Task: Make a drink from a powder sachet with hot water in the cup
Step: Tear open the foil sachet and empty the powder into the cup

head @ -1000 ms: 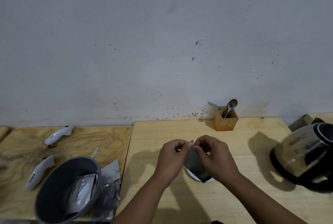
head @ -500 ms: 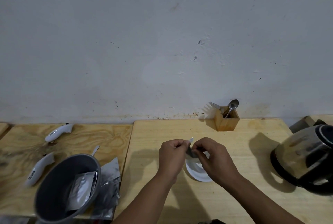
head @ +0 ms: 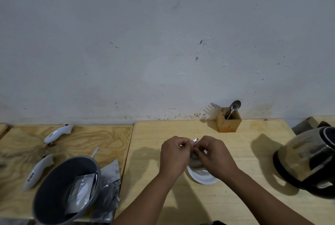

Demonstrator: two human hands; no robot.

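Both hands are up over the middle of the light table (head: 253, 152), pinched together on the top of a silver sachet (head: 195, 140). The left hand (head: 175, 157) has thumb and forefinger nipped on the sachet's top corner, and the right hand (head: 213, 156) is clamped on it right next door, knuckles practically touching. Only a shiny sliver pokes out above the fingers; the rest of the sachet is mostly hidden between the palms, so I can't tell if it's torn open.

The cup (head: 202, 176) sits directly under the hands – white, just its near rim showing below the right wrist. Can't see what's inside.

Room-wise: there's bare wood all around the hands. The kettle (head: 308, 161) is off at the right edge of the table, well apart from the cup, handle side toward the person. The wooden holder (head: 228, 122) sits back against the wall with a spoon (head: 234, 107) and fork (head: 215, 106) standing in it, also clear of the hands.

The left side is more cluttered – a grey bin (head: 54, 197) hangs at the near edge of the other table with a packet in it, more foil packets (head: 108, 188) lie beside it along the seam between the tables, and two white gadgets (head: 58, 134) lie further left.
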